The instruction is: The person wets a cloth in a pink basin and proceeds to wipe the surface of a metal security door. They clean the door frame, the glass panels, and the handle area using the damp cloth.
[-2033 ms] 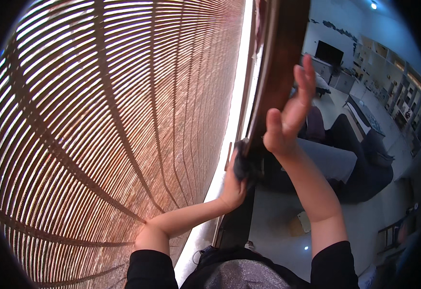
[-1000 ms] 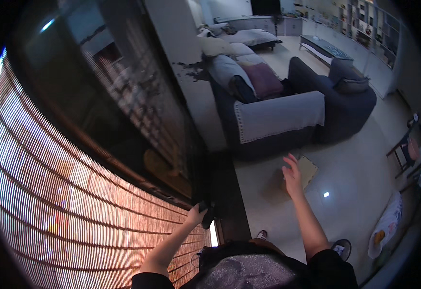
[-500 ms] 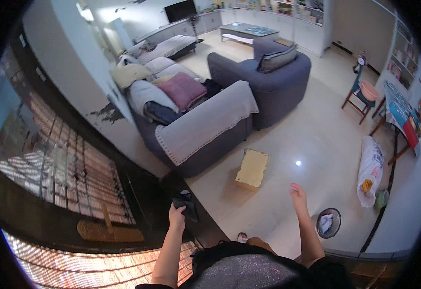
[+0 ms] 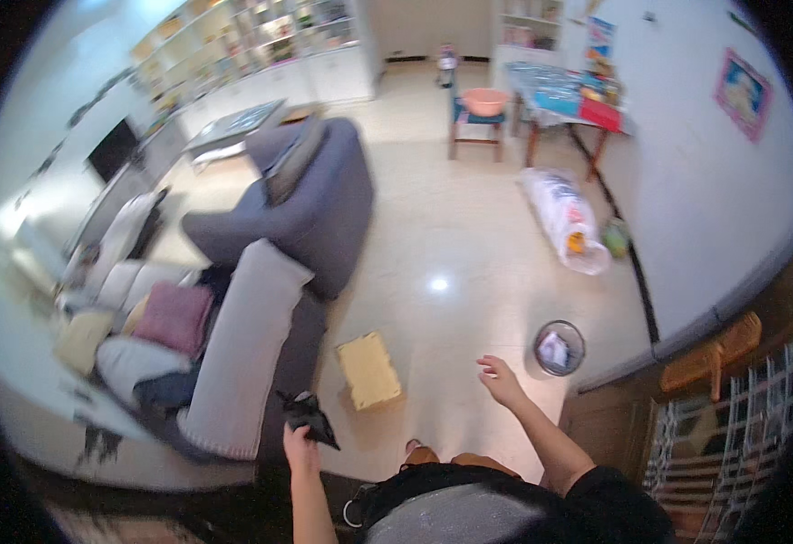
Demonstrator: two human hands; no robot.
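In my left hand (image 4: 300, 450) is a crumpled black item (image 4: 309, 420), perhaps a small bag or cloth, with a pale bit at its top. The fingers are closed around it, and its exact kind I cannot make out. My right hand (image 4: 502, 382) hangs over the floor, empty, with its fingers apart. A worn yellow box-like block (image 4: 369, 370) sits on the floor between the two hands, touched by neither. Nearest to the right hand is a dark round wastebasket (image 4: 559, 323) with crumpled white and purplish litter (image 4: 553, 350) inside.
At the left stand a grey sofa with a pale cover (image 4: 242, 363) and a blue-grey armchair (image 4: 328, 195). A long white sack (image 4: 564, 218) lies along the right wall. Farther back are a chair bearing a pink basin (image 4: 484, 102) and a cluttered table (image 4: 541, 86). A door with a metal grille (image 4: 732, 435) is at right.
The view has swung to the right, so the sofa and yellow block now appear farther left. The black item is still in my left hand; my right hand remains empty.
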